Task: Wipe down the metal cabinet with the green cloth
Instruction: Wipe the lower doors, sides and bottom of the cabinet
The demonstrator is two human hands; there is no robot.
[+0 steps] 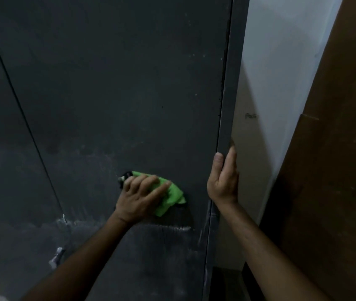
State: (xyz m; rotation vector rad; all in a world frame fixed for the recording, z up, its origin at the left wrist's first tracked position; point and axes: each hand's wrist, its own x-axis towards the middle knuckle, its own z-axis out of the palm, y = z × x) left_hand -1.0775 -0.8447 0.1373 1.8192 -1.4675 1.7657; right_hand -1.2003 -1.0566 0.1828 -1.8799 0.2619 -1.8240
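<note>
A dark grey metal cabinet point(112, 88) fills most of the view, its door face dusty and streaked low down. My left hand point(138, 198) presses a bright green cloth point(170, 196) flat against the lower door, fingers spread over it. A small dark handle or lock point(124, 178) peeks out at the cloth's upper left. My right hand point(223, 179) grips the cabinet's right edge, thumb on the front and fingers wrapped behind it.
A white wall point(274, 83) stands right of the cabinet. Brown cardboard point(337, 170) leans at the far right. A narrow gap with dark floor point(227, 283) lies between cabinet and cardboard. A vertical door seam point(20, 109) runs at the left.
</note>
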